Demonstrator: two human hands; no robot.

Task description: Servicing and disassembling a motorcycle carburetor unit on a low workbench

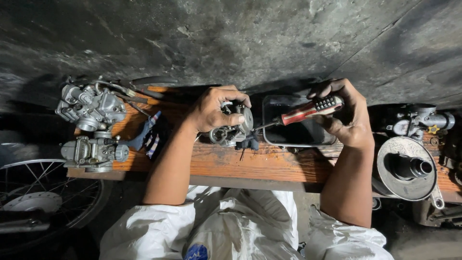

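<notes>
I look down on a worn orange wooden bench (269, 166) set against a dark stained wall. My left hand (215, 108) is closed around a small silver carburetor (233, 129), holding it just above the middle of the bench. My right hand (347, 115) is wrapped tight on the handle of a red and black screwdriver (308, 110), whose thin shaft reaches leftward to touch the carburetor. Under the screwdriver, a dark rectangular tray (298, 139) rests on the bench. At the bench's left end sit two more carburetors (91, 127), with a striped rag (151, 135) just beside them. At its right end lies a round metal housing (408, 168). Below the left end, a spoked wheel (38, 192) shows.
</notes>
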